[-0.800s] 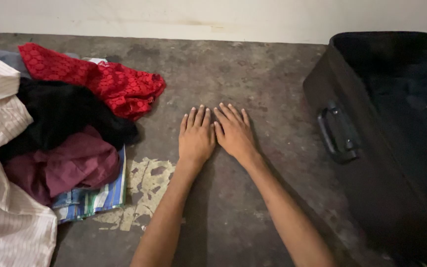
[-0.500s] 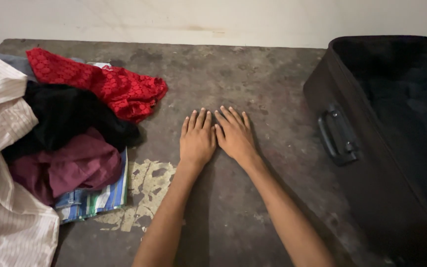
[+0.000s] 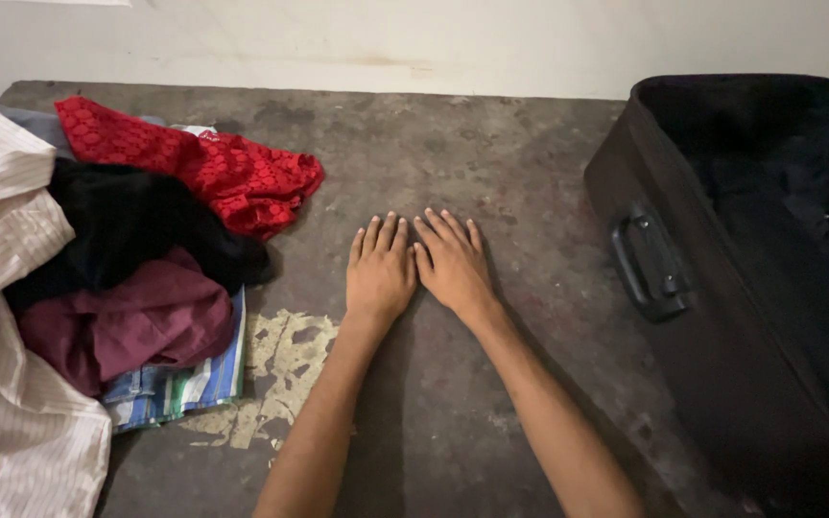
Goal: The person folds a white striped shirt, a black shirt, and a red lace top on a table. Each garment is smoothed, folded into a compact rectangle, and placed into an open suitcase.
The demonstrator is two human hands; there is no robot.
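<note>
My left hand [image 3: 380,271] and my right hand [image 3: 453,261] lie flat, palms down, side by side on the dark concrete floor [image 3: 453,153]. Both are empty, with fingers stretched out and nearly touching each other. To the left is a heap of clothes: a red patterned garment [image 3: 213,171], a black one [image 3: 122,225], a maroon one [image 3: 127,321], a cream striped one [image 3: 7,384] and a blue-green striped cloth [image 3: 189,388]. At the right stands an open black suitcase [image 3: 722,317] with a side handle [image 3: 647,264]; its dark inside looks empty.
A pale wall [image 3: 434,38] runs along the far edge of the floor. A patch of flaked, lighter surface [image 3: 285,360] lies by my left forearm, next to the clothes.
The view has drifted slightly. My hands stay flat in the same spot; nothing was picked up or moved.
</note>
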